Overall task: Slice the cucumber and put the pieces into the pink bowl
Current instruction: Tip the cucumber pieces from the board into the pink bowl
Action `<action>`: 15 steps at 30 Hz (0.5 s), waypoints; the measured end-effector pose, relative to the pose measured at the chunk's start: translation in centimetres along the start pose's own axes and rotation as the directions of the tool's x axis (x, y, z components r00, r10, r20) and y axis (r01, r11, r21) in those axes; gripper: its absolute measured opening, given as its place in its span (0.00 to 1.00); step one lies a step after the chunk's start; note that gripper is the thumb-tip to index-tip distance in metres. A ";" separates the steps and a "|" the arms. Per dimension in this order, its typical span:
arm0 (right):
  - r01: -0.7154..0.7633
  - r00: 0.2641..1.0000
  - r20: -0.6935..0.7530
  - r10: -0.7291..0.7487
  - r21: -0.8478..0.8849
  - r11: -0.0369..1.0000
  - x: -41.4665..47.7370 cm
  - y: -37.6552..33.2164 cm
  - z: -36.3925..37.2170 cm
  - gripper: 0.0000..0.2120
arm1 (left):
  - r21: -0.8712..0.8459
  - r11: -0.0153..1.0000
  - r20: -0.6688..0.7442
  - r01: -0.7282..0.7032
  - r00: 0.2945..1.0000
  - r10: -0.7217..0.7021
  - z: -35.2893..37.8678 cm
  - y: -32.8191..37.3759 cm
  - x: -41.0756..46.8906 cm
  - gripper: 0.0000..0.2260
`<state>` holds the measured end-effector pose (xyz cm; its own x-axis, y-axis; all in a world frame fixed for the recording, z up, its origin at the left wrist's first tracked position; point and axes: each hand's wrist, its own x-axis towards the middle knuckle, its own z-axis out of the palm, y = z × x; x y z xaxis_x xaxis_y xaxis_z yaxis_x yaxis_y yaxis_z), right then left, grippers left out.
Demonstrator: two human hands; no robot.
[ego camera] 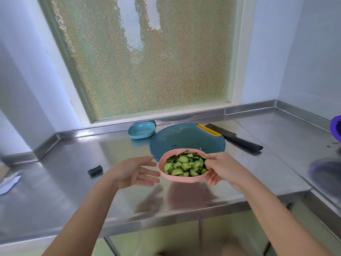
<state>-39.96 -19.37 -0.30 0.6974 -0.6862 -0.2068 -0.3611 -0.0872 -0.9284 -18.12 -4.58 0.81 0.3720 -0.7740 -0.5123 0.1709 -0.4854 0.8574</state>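
Note:
The pink bowl [167, 177] is full of cucumber slices [184, 166] and hangs just above the steel counter. My right hand [220, 169] grips its right rim, thumb inside over the slices, fingers underneath. My left hand [135, 171] is open, palm facing the bowl's left side, fingers straight, just short of touching it. Behind the bowl lies the round blue cutting board [188, 140] with a few green scraps. A dark cucumber end [95, 170] sits on the counter to the left.
A cleaver [235, 140] with a black handle lies right of the board. An empty blue bowl [141, 130] stands at the back by the frosted window. A purple object [335, 130] sits at the far right edge. White paper [8, 183] lies at the far left.

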 end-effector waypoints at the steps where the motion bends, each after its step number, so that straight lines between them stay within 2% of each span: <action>1: -0.001 1.000 0.000 0.001 0.006 1.000 0.3 -0.1 0.2 0.15 | 0.028 1.000 0.051 0.004 0.999 -0.005 0.0 -0.2 -1.0 0.17; 3: -0.007 1.000 0.017 0.007 0.012 1.000 1.0 -0.5 0.7 0.15 | 0.067 0.998 0.109 -0.021 0.994 0.013 0.4 -0.6 -2.5 0.15; 5: -0.007 0.999 0.034 0.007 -0.012 1.000 1.8 -0.8 1.5 0.14 | 0.030 0.997 0.100 -0.067 0.993 0.064 0.8 -1.1 -2.8 0.12; 9: 0.079 0.997 0.029 -0.076 -0.124 0.989 3.4 -1.6 3.3 0.14 | -0.107 0.985 -0.018 -0.138 0.990 0.137 0.5 -2.1 -1.5 0.11; 12: 0.151 0.988 0.016 -0.151 -0.214 0.965 4.9 -2.3 4.2 0.18 | -0.167 0.971 -0.083 -0.173 0.984 0.161 0.0 -2.3 -0.5 0.10; 15: 0.151 0.987 0.074 -0.139 -0.184 0.971 6.2 -3.6 4.3 0.18 | -0.203 0.955 -0.142 -0.217 0.971 0.190 -0.8 -2.2 0.3 0.10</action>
<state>-31.70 -20.20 0.42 0.7847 -0.6121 -0.0978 -0.3594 -0.3207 -0.8763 -17.69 -3.41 -1.16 0.5239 -0.7863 -0.3274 0.2678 -0.2129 0.9397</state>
